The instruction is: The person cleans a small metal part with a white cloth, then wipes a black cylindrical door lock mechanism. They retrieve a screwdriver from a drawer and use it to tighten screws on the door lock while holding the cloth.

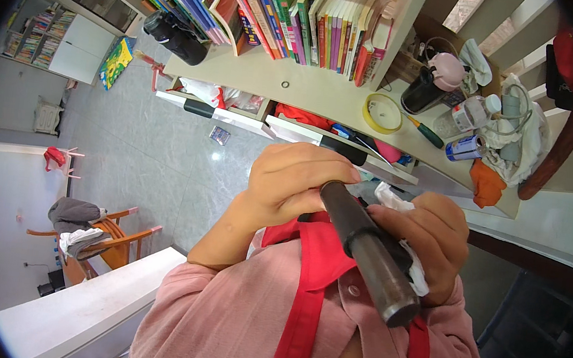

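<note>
A dark metal cylinder (378, 272), thicker toward its upper part, slants down to the right in front of my chest. My left hand (293, 180) is closed at its upper end, fingers curled over it and thumb beside it. My right hand (434, 240) grips the cylinder's right side along with a crumpled white tissue or cloth (393, 197), part of which pokes out above and below the fingers. Behind both hands is the red apron (320, 252) over my pink shirt. What lies under my right fingers is hidden.
Beyond my hands, a desk (263, 72) holds books (316, 25), bottles (422, 88), tape (382, 112), a screwdriver (424, 129) and a can (464, 147); two drawers (291, 132) stand open. A chair (113, 237) with clothes and a white ledge (93, 291) are at left.
</note>
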